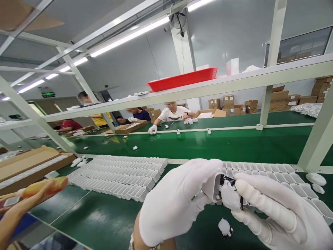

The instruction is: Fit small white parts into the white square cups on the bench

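White housing [213, 185] in left hand [179, 201]; right hand [270, 208] presses black part [227, 180] in.

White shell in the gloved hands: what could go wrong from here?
The black insert looks only partly seated in the white shell, so it might jam or tilt. Both gloved hands, left and right, cover the joint. A loose part lies on the green mat below and could get knocked.

Single head-worn view, set close above the hands [221, 198] at the near edge of the green tabletop [109, 215], facing forward and only slightly down, tilted, looking across white trays [117, 177] and the conveyor belt [234, 144] to seated people [171, 113] far off beneath the shelf rail [234, 81].
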Motion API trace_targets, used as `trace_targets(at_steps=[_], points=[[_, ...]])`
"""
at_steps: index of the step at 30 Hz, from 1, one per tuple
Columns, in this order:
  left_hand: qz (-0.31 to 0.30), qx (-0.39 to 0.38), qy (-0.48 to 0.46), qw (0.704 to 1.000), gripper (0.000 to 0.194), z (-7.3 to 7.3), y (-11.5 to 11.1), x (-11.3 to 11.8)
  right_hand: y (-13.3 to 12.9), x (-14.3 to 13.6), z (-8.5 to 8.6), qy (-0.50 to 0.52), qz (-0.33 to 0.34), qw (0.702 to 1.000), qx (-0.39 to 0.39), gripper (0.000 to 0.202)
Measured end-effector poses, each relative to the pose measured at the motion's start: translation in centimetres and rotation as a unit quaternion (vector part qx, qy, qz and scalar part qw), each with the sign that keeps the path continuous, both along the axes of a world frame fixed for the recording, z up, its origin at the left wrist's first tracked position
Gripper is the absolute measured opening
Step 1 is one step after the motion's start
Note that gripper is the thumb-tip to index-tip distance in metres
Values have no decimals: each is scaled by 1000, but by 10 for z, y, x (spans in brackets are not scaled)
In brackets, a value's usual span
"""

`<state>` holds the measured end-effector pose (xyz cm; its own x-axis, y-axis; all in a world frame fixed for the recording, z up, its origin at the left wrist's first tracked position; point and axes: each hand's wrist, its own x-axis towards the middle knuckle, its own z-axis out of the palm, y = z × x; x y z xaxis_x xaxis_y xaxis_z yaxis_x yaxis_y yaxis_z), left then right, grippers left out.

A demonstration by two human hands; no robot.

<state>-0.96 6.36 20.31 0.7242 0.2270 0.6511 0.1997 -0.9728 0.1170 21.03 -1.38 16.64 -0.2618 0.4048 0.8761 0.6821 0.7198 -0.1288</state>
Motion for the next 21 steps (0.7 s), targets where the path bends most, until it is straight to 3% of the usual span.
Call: trace_targets(at_steps=[5,11,16,21], points=[[-23,1,1,1000,50,0,0,1,-1,0,-2,8,27,999,-43,80],[-42,-17,2,999,57,-2,3,2,-2,-11,-1,96,75,990,-68,77],[-31,7,16,999,58,-2,1,1,-3,-3,-4,54,66,994,-71,84],[-18,65,19,998,52,1,-1,8,2,-8,-12,74,36,993,-79,61]])
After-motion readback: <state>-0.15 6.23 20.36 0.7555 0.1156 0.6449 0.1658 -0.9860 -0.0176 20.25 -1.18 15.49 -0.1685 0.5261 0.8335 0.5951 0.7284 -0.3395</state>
